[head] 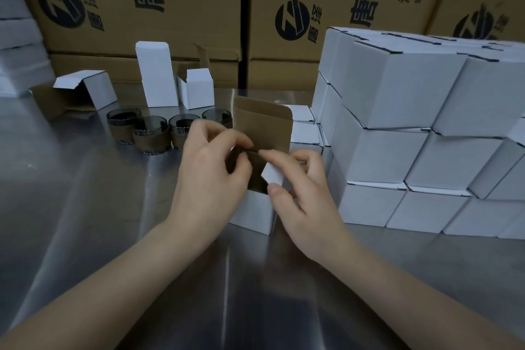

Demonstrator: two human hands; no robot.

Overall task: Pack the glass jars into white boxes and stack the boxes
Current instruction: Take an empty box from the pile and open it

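Head view. Box [250,214] stands mid-table [85,207], with the lid flap [264,122] upright and its brown inside showing. Left hand [210,170] and right hand [301,199] each pinch card at the opening; the right holds a white side flap [273,175]. Cannot tell if a jar is inside. Four jars [150,135] are clustered behind left. Stack [412,136] is just right.

Judgement: the box is thin, light card that creases easily. Hold it by the walls and fold at the scores. The jars are slick and fragile; grip round the brown band.
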